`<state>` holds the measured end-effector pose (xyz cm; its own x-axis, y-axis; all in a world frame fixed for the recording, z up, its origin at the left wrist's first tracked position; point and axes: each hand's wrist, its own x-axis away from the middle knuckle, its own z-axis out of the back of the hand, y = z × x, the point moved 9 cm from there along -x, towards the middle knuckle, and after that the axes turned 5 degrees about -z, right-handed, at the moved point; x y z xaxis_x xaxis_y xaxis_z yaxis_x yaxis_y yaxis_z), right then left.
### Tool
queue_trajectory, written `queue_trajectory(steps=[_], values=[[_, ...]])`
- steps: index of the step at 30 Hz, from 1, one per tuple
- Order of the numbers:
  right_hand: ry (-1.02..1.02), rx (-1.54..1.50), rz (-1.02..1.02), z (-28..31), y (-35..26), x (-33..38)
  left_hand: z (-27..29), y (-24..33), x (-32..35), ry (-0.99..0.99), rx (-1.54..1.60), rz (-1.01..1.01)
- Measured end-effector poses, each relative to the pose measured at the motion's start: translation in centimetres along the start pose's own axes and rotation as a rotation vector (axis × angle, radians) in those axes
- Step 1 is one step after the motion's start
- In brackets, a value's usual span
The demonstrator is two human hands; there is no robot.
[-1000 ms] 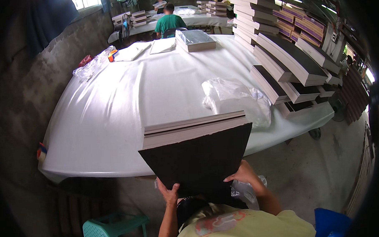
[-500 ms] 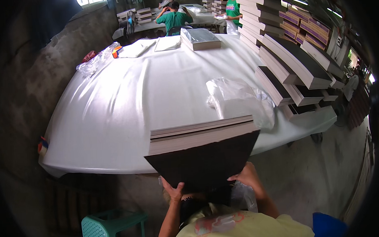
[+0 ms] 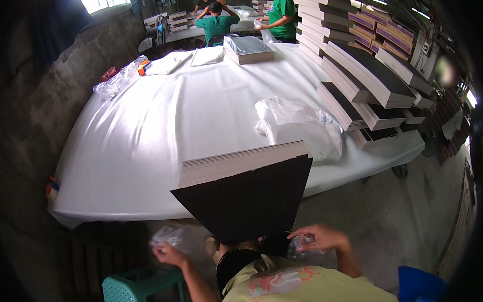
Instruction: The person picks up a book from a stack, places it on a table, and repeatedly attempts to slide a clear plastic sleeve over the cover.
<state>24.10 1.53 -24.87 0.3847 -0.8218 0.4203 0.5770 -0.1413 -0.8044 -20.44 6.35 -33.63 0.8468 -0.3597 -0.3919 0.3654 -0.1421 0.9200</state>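
A thick stack of sheets with a black face (image 3: 243,199) and pale edges leans at the table's near edge, its lower end close to my lap. My left hand (image 3: 171,254) is away from the stack, on its left, closed on crumpled clear plastic (image 3: 167,236). To the right of the stack, my right hand (image 3: 325,237) has its fingers bent around more clear plastic (image 3: 301,248). Neither hand touches the stack's black face. Whether both pieces of plastic belong to one bag is hidden behind the stack.
The white-covered table (image 3: 130,171) bears a heap of clear bags (image 3: 294,125), a plastic-topped stack (image 3: 248,49) and a tape dispenser (image 3: 144,68). Tall stacks of black-faced sheets (image 3: 350,78) rise at right. A green stool (image 3: 124,296) stands at lower left. People work beyond.
Both hands have come off the stack's lower sides and moved outward, with plastic now spread at each. The stack's pale edges look closed up, where a dark gap showed before.
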Motion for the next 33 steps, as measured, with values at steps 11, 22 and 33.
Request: queue_trajectory(steps=[11,22,33], values=[[0.005,-0.584,0.758,-1.4,-14.6,-3.8,-6.5,21.8,9.7,-1.205,0.588,0.111],[0.636,-0.597,0.283,3.7,-4.7,-2.2,-7.9,17.8,9.5,-1.069,0.467,0.426],[0.485,-0.501,0.550,4.5,-10.0,-0.8,-9.2,23.8,10.4,-1.329,0.176,-0.475]])
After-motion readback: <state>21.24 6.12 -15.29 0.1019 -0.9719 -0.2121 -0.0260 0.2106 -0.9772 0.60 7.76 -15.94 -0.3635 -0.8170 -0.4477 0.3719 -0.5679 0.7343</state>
